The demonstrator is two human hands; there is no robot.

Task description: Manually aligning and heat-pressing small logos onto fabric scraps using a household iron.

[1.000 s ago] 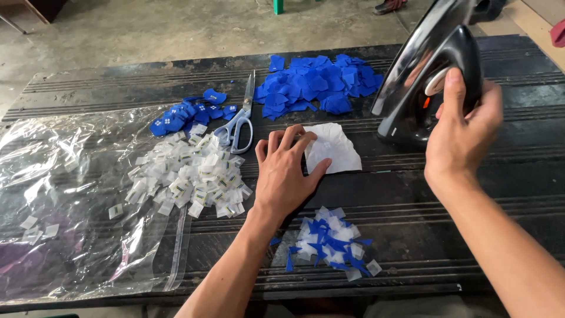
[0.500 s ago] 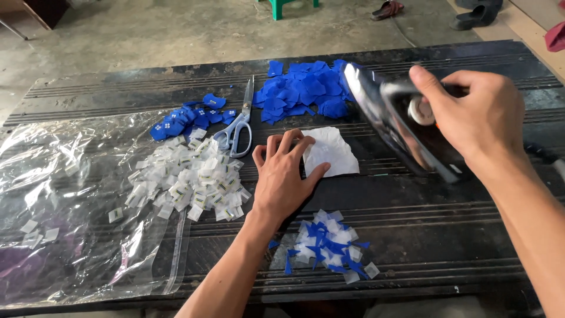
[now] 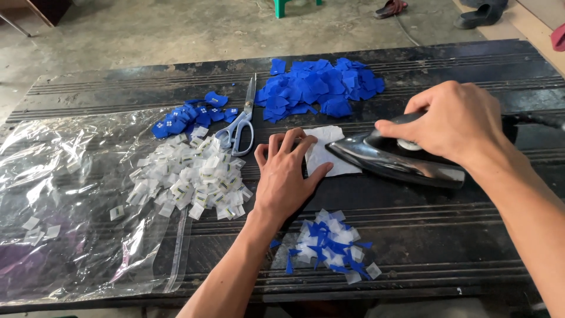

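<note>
My left hand (image 3: 287, 176) lies flat with fingers spread, pinning the left edge of a white paper sheet (image 3: 322, 154) on the black ribbed table (image 3: 447, 235). My right hand (image 3: 453, 122) grips the handle of a dark clothes iron (image 3: 388, 160), whose tip rests on the right side of that sheet. Behind it lies a pile of blue fabric pieces (image 3: 321, 88).
Scissors (image 3: 240, 125) with pale handles lie left of my left hand. A heap of small white labels (image 3: 188, 176) and some blue tags (image 3: 185, 116) sit on a clear plastic bag (image 3: 76, 206). A mixed blue-and-white pile (image 3: 331, 246) lies near the front edge.
The iron came down from upright at the right and now lies flat on the table with its tip on the white sheet. My left hand stayed put.
</note>
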